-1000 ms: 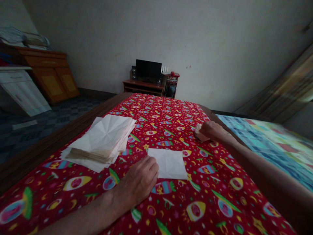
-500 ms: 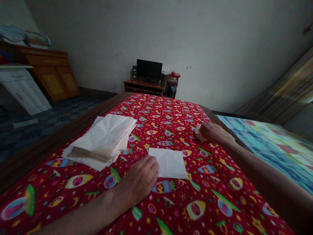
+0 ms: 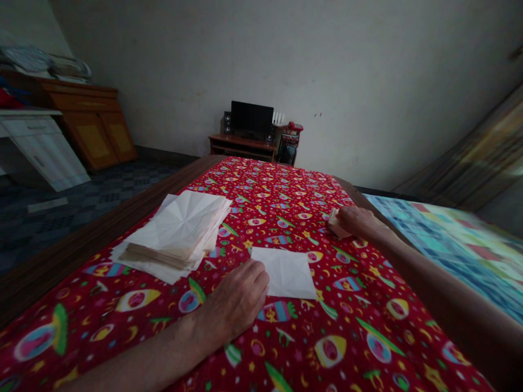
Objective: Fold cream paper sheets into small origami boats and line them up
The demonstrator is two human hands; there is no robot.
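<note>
My left hand point(image 3: 243, 296) rests on the red patterned cloth point(image 3: 294, 343), its fingers curled and closed at the left edge of a white square of paper point(image 3: 288, 275). Faint crease lines cross that square, which lies flat. Farther off to the right, my right hand point(image 3: 357, 220) is closed over a small pile of brownish paper point(image 3: 337, 227); its palm and fingers hide most of the pile. On the left side lies a loose stack of larger creased white sheets point(image 3: 183, 218), with a band of browner sheets point(image 3: 157, 255) at its near side.
The cloth covers a long dark wooden table point(image 3: 81, 256). A bed with a blue patterned cover point(image 3: 429, 239) adjoins on the right. Against the far wall stand a monitor point(image 3: 252, 118) and speakers on a desk; wooden cabinets point(image 3: 98, 130) are at left.
The whole view has shifted slightly, so everything appears a little farther right. My right hand has moved a little over the brownish pile, and less paper shows behind it. My left hand keeps its place.
</note>
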